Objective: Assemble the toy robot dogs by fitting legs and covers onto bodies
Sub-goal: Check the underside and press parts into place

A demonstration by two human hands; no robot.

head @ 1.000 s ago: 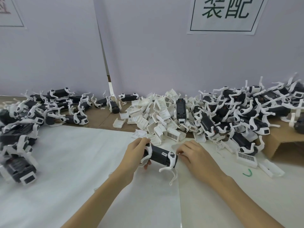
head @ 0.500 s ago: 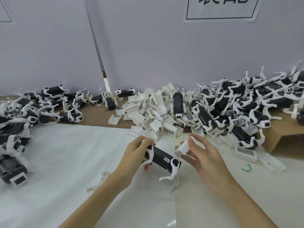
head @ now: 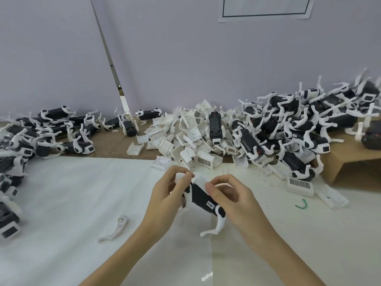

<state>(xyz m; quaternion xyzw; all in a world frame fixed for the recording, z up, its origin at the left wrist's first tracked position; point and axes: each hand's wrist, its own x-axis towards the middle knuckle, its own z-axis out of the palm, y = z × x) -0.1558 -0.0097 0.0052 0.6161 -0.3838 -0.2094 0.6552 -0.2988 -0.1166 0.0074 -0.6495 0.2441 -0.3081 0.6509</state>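
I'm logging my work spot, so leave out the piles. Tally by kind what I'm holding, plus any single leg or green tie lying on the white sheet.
Dog body, gripped by the left hand: 1
White cover, pinched by the right hand: 1
Loose white leg: 1
Green tie: 1
Total: 4

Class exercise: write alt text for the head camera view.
Two hands, left hand and right hand, hold a black toy dog body while pressing a white cover on. Behind lies a pile of white covers.
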